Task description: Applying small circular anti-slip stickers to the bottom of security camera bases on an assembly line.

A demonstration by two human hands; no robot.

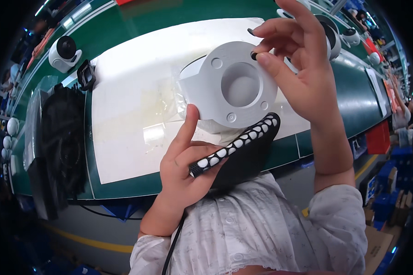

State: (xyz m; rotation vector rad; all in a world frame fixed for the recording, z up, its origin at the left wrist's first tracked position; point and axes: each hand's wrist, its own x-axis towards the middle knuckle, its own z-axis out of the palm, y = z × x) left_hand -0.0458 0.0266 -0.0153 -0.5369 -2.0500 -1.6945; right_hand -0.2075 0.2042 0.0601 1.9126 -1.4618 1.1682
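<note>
Black and white-dotted, a curved strip [238,143] is clamped between the fingers of the left hand [184,170] — beyond it, over a pale sheet [124,91], sits a smooth white base [208,89] (round recess, flat rim); the right hand's [307,71] thumb and finger pinch a small dark disc [253,55].

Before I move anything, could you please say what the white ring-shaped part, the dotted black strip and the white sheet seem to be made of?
The white ring-shaped part looks like matte plastic, given its even colour and smooth rims. The dotted black strip, dull and narrow, may be foam or rubber; I cannot tell. The white sheet, flat and stained, is perhaps paper.
</note>
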